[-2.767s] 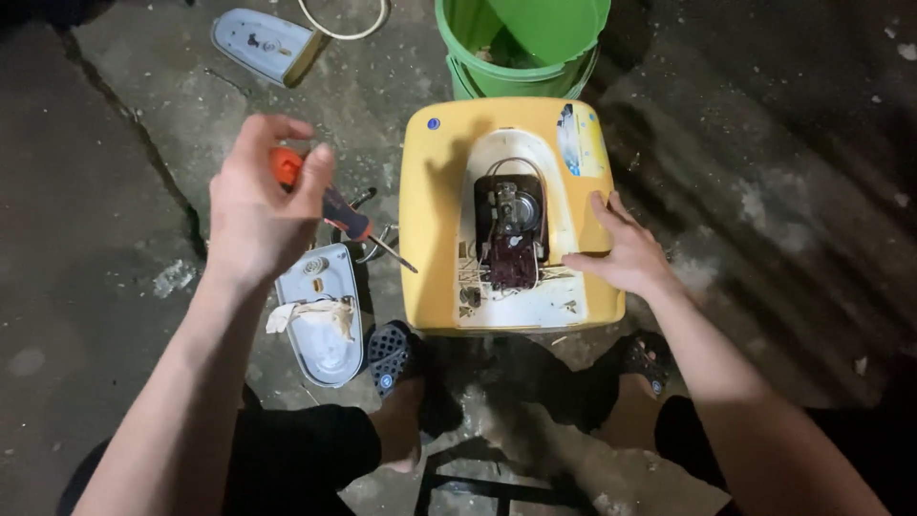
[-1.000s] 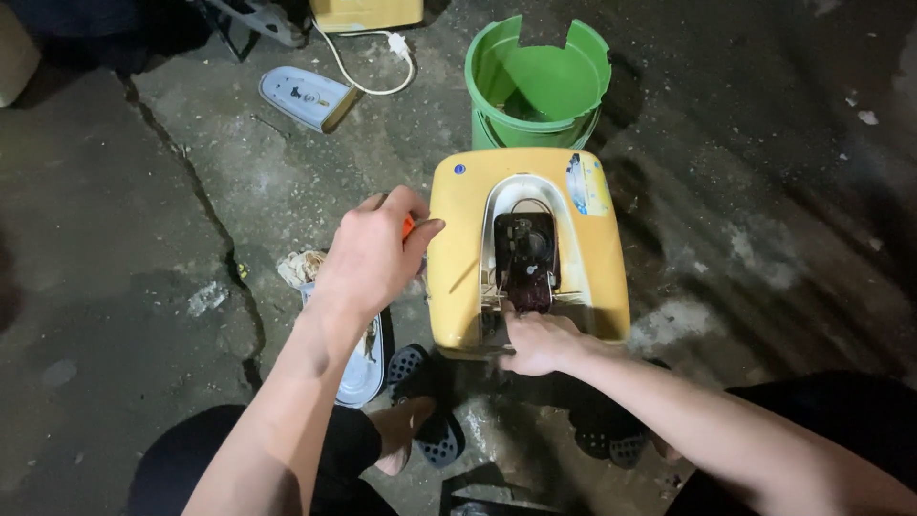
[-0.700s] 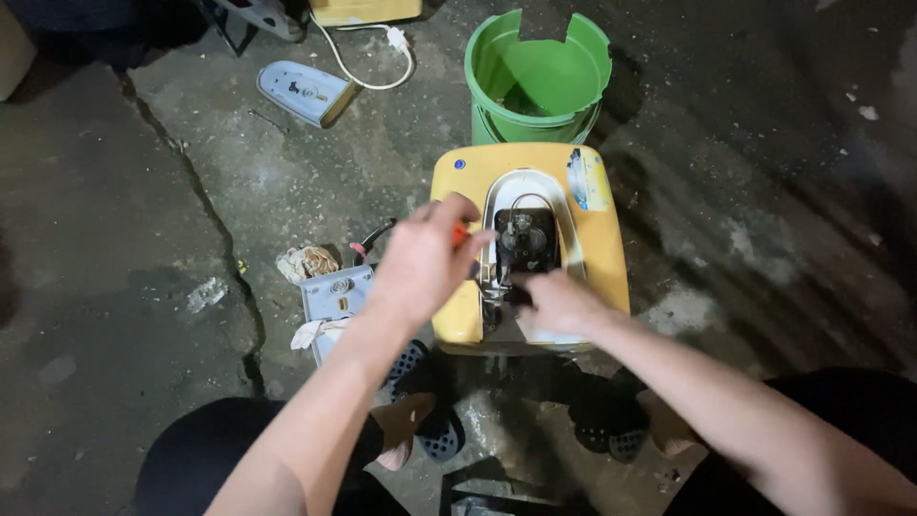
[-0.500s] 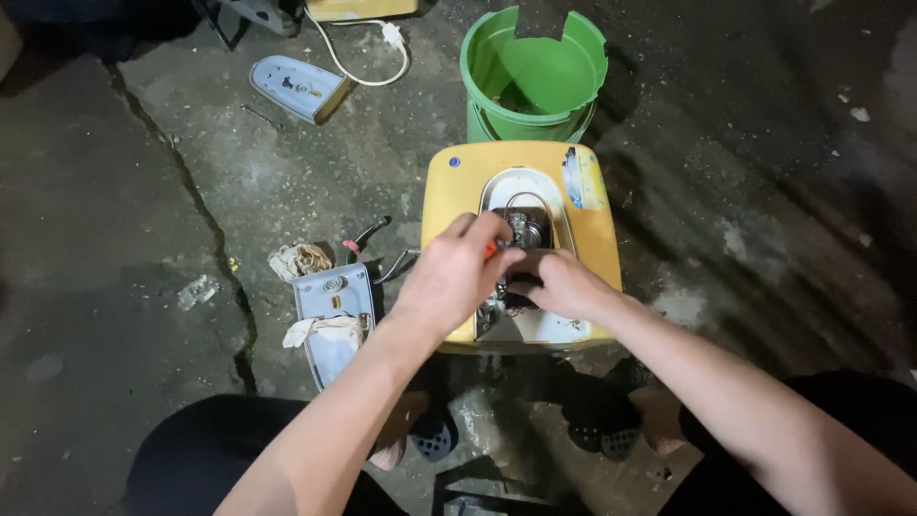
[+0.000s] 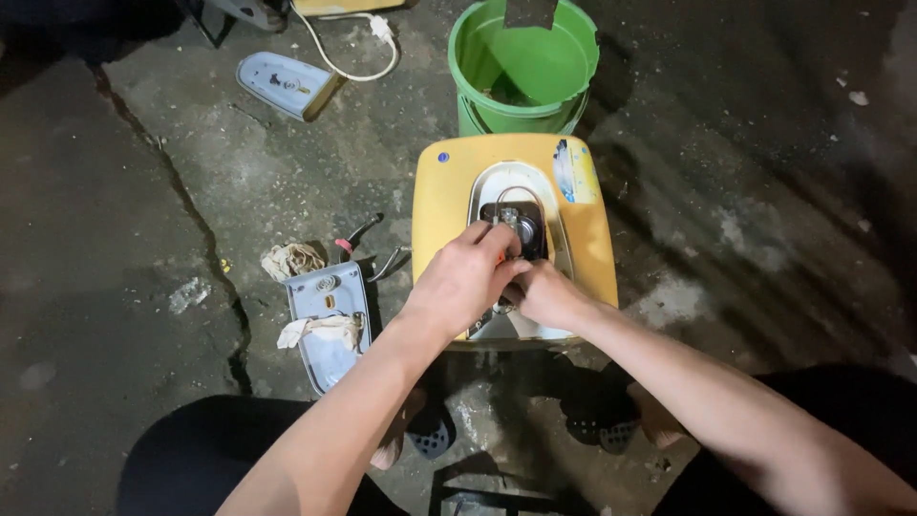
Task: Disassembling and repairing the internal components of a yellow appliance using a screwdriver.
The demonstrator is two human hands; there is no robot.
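An opened white clothes iron (image 5: 523, 196) lies on a yellow plastic stool (image 5: 435, 205), its dark inner parts and wires exposed. My left hand (image 5: 463, 287) is curled over the near part of the iron, fingers closed on an orange-handled screwdriver that is almost wholly hidden in the fist. My right hand (image 5: 546, 294) presses against it from the right, fingers bent down onto the iron's near end and holding it. The two hands touch and cover the spot they work on.
A green bucket (image 5: 525, 67) stands behind the stool. On the concrete floor to the left lie a pale blue iron cover (image 5: 330, 320) with a rag, pliers (image 5: 368, 244), a crumpled cloth (image 5: 291, 258), another iron part (image 5: 287, 84) and a white cord (image 5: 358, 57). My sandalled feet (image 5: 430, 435) are under the stool.
My left hand came from the raised left side onto the iron with the screwdriver. My right hand slid from the stool's right edge to the iron's near end beside it.
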